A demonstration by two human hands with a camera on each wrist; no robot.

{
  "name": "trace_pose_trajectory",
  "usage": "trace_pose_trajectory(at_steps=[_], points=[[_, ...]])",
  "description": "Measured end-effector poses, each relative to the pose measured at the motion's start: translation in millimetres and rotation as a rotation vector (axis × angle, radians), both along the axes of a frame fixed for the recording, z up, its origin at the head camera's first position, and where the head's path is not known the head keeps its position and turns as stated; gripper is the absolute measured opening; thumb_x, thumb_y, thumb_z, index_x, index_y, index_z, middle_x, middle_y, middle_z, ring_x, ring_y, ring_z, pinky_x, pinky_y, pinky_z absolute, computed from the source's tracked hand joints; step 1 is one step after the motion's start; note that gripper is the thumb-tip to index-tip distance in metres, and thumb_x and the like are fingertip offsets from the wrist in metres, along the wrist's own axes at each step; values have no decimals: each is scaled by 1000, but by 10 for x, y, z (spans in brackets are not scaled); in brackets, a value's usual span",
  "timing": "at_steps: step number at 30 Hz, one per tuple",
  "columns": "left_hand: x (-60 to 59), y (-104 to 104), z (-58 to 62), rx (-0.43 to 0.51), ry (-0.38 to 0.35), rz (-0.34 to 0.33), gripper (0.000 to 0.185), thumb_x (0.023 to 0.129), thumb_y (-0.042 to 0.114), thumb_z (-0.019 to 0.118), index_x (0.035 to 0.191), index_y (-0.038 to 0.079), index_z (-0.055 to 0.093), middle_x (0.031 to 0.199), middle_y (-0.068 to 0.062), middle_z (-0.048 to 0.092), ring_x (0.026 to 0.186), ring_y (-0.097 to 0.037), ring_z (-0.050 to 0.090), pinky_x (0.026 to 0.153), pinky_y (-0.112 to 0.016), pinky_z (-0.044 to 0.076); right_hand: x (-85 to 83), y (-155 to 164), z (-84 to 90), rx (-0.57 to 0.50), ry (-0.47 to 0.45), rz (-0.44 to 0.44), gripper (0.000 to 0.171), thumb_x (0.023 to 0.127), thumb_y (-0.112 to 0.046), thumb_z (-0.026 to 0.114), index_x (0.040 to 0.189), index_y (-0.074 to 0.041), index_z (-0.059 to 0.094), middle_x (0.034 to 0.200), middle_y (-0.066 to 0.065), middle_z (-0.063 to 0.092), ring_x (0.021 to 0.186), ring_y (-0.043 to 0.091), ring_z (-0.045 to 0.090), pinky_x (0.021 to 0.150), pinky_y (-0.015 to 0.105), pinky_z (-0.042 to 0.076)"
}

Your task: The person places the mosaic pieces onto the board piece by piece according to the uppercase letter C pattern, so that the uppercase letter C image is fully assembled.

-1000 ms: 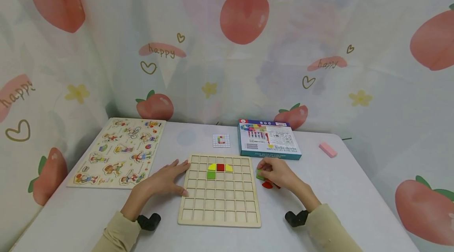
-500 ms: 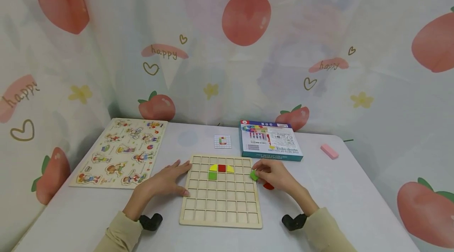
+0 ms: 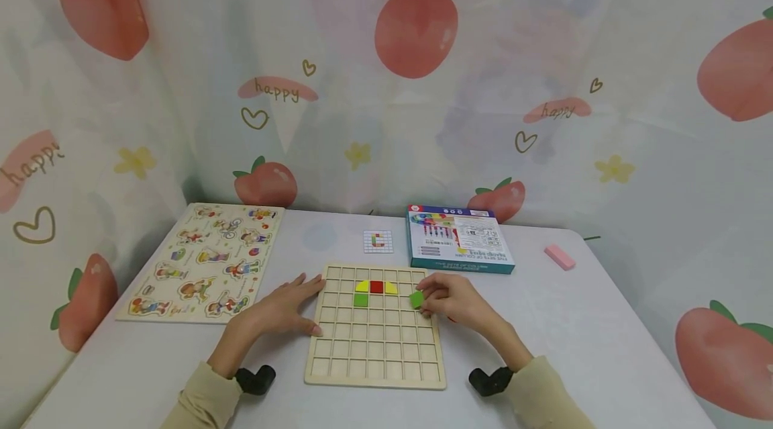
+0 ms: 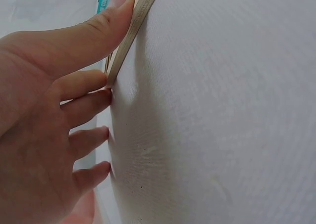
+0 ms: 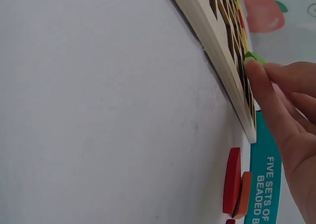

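Observation:
A wooden grid board (image 3: 376,368) lies on the white table, with square recesses across it. In its upper rows sit a red square tile (image 3: 376,287) between two yellow rounded tiles (image 3: 391,289), and a green square tile (image 3: 360,300) under the left yellow one. My right hand (image 3: 455,298) pinches another green tile (image 3: 417,299) between thumb and fingertips, over the board's right side. My left hand (image 3: 284,308) touches the board's left edge, its fingers spread. In the right wrist view a red piece (image 5: 232,180) and an orange piece (image 5: 242,195) lie beside the board.
A small pattern card (image 3: 378,242) lies behind the board. Behind and to the right is a teal box (image 3: 460,241), with a pink block (image 3: 559,257) farther right. A picture puzzle board (image 3: 202,261) lies on the left. Patterned cloth hangs at the back.
My right hand has lifted the green tile from the table right of the board and carried it left, over the board. The left hand stays at the board's left edge.

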State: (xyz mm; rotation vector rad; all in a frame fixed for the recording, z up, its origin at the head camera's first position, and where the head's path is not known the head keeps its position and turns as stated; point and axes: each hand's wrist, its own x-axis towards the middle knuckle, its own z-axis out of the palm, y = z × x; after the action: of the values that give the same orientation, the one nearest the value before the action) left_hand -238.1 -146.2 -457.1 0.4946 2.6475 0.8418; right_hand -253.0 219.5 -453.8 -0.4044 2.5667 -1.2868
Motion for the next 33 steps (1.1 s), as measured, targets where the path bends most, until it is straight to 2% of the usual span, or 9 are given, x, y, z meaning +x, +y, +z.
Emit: trace_pose_trajectory(at_steps=[7,15,26,33], points=[[-10,-12,-25,-1,6,-4,94,79,33,88,157,9,42,167,-8,35,158,-41,17,126,-64,17,-11,-118,6,11,16,20,26,91,-6,74,117,-1,71,93,3,72,82,16,68,78,20,59],[-13,-6,-17,4,7,-5,94,79,33,88,157,8,42,167,-9,35,158,-41,18,125,-65,18,-25,-218,-4,16,46,61,24,91,-8,75,114,-1,73,91,4,72,77,14,69,76,19,59],[-22,-4,-21,-1,11,-5,94,78,33,89,157,8,43,166,-9,36,158,-41,19,125,-65,19,-39,-439,37,21,25,119,28,90,-19,79,113,-4,75,97,2,73,86,13,67,77,17,56],[-7,-3,0,3,1,-4,93,79,32,88,157,8,43,166,-9,36,158,-41,19,125,-65,18,-37,-600,49,37,58,184,23,91,-20,79,109,-7,76,97,0,74,87,13,66,78,18,55]])
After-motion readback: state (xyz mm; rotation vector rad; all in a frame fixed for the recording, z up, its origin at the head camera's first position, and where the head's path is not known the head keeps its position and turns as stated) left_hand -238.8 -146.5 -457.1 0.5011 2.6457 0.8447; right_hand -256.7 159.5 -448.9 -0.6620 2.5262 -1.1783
